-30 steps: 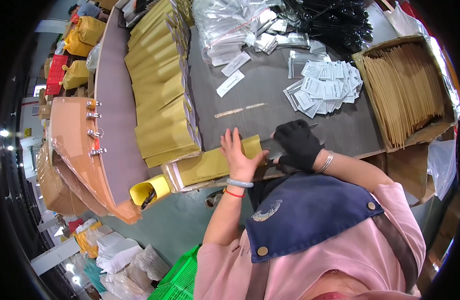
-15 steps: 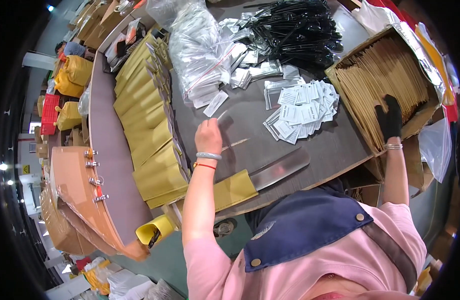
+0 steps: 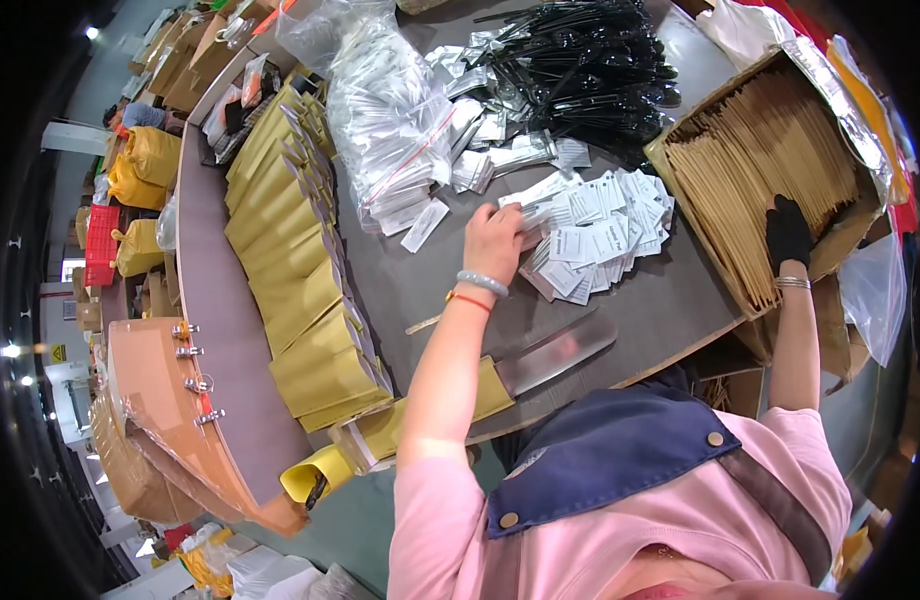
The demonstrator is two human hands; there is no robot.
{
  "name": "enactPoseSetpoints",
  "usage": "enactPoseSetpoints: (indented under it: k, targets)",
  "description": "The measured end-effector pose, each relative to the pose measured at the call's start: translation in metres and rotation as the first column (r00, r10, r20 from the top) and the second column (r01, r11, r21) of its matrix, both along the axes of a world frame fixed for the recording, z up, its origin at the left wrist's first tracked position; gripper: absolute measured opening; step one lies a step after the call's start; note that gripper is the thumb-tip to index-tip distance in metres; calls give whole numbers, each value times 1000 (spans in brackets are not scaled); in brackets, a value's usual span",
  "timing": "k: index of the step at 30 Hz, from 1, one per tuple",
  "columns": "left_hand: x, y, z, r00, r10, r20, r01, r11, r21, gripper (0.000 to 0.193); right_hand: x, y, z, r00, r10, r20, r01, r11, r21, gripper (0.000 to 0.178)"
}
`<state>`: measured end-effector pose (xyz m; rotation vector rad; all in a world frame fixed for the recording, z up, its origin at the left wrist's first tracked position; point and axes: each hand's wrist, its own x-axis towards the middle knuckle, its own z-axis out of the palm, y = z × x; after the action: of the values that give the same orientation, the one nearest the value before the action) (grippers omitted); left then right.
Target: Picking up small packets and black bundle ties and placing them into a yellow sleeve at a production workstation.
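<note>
Leftward no longer, the bare left hand [image 3: 495, 242] has swung right from the bare tabletop to the near-left pile of small white printed sachets [image 3: 595, 240]; the black-gloved right hand [image 3: 788, 235] stays at the cardboard box of upright brown paper mailers [image 3: 745, 170], far right. Judging by the tabletop, a long row of mustard-yellow paper mailers [image 3: 280, 250] at left looks done, while plenty of sachets and brown mailers seem left. Left fingers are curled, touching the pile's left edge; whether they pinch a sachet I cannot tell. Right fingers rest bent on the mailers' edges, their grip unclear.
</note>
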<state>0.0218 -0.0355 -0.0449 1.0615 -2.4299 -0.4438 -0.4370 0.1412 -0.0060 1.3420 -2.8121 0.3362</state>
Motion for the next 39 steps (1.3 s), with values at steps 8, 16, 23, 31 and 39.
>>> enactPoseSetpoints:
  k: [8, 16, 23, 31, 39]
  targets:
    - [79, 38, 21, 989, 123, 76, -125, 992, 21, 18, -18, 5, -2, 990, -144, -9, 144, 989, -21, 48]
    - [56, 58, 30, 915, 351, 199, -357, 934, -5, 49, 17, -6, 15, 988, 51, 143, 27, 870, -492, 42]
    - [57, 60, 30, 911, 393, 123, -376, 916, -141, 30, 90, -57, 37, 891, 384, 240, -146, 745, -650, 29]
    - [83, 100, 58, 830, 553, -71, -445, 734, 514, 25, 108, -152, 42, 879, 469, 78, -382, 794, -472, 31]
    - [44, 170, 66, 941, 205, 268, -280, 918, 281, 45, 122, -193, 40, 826, 559, -64, -563, 824, -66, 23]
